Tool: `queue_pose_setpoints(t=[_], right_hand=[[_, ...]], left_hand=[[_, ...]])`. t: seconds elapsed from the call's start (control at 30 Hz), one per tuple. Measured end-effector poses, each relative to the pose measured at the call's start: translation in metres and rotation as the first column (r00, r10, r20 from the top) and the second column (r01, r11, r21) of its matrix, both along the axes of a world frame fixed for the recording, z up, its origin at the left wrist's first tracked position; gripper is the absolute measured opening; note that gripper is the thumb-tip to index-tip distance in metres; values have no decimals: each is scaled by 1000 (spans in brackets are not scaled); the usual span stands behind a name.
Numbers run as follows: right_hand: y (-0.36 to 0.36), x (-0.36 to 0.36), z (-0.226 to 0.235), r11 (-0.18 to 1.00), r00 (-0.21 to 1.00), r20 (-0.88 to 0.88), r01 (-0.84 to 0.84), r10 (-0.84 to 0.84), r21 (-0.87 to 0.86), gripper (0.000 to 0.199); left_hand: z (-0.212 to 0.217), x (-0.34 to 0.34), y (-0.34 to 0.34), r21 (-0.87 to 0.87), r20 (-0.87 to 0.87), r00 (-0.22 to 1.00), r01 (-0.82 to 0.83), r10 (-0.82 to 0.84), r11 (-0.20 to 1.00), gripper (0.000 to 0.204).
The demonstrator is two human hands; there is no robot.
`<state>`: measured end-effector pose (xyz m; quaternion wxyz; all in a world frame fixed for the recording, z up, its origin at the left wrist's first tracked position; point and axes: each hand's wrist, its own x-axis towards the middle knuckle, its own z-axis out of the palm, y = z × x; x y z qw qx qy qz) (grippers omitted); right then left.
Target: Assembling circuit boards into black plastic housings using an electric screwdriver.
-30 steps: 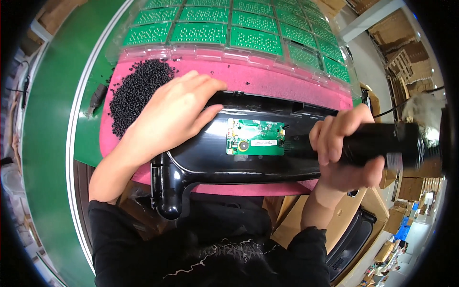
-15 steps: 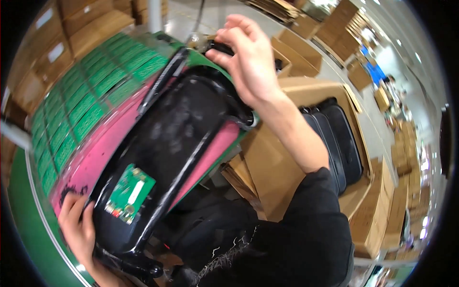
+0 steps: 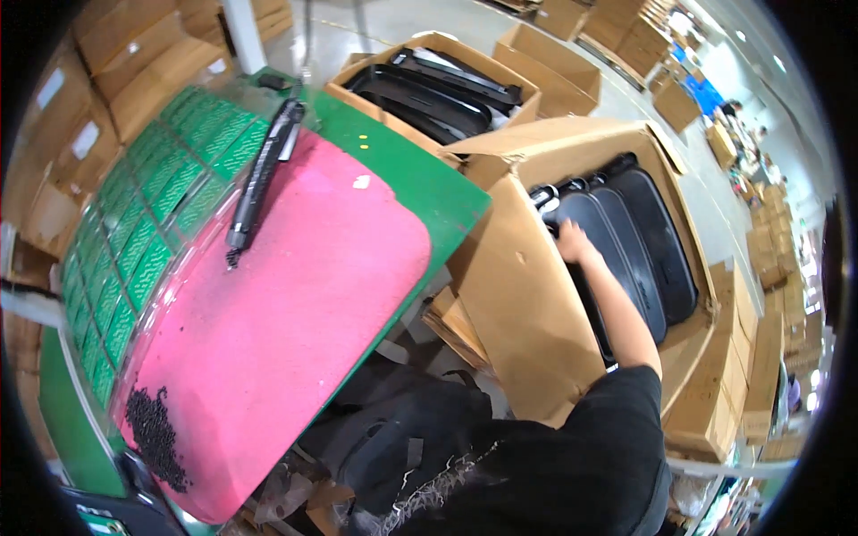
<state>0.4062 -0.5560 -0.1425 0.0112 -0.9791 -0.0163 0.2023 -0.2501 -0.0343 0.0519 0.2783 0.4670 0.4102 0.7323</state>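
Observation:
My right hand reaches into a large cardboard box on the right. Its fingers are bent around the left edge of a black plastic housing, with the fingertips partly hidden. Several such housings stand on edge in that box. My left hand is out of view. At the lower left rim, part of another black housing shows, with a bit of green circuit board in it. A black electric screwdriver hangs tip down over the pink mat.
Small black screws lie heaped at the mat's lower left. Green trays line the green table's left side. A second open box holds more black plastic parts. Stacked cartons stand beyond.
The black housing with the circuit board has gone from the mat to the lower left rim. My left hand has left the view. My right hand has moved right into the large box.

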Motion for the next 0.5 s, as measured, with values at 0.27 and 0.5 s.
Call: queue_pose_setpoints(t=[0.27, 0.5], right_hand=[[-99, -33, -61, 920, 988, 138, -115, 68, 374, 36], [-147, -12, -5, 970, 653, 727, 52, -212, 236, 26]], left_hand=[[-32, -114, 43, 51, 363, 642, 710, -676, 702, 45], [-73, -146, 109, -223, 833, 553, 286, 30, 932, 73]])
